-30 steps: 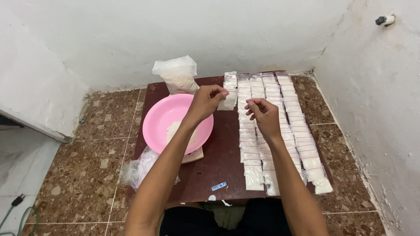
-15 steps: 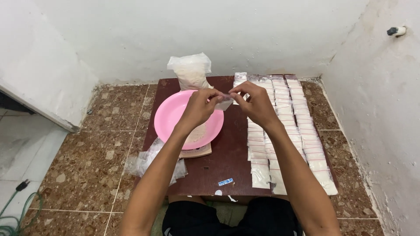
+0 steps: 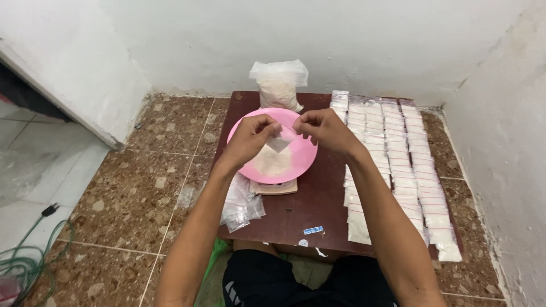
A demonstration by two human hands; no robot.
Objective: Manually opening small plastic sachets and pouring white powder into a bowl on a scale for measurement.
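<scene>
A small clear plastic bag (image 3: pixel 280 142) is held between the left hand (image 3: pixel 250 139) and right hand (image 3: pixel 327 129) above a pink bowl (image 3: pixel 272 149) of white powder on the desk (image 3: pixel 296 210).

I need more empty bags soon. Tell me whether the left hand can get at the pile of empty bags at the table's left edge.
Probably yes. The left hand holds a small bag over the pink bowl; the empty bags lie uncovered just beside that forearm.

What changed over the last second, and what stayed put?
Both hands moved left from the rows of filled packets to above the pink bowl. The left hand and right hand now hold a small clear bag between them. The packets, bowl and large powder bag did not move.
</scene>
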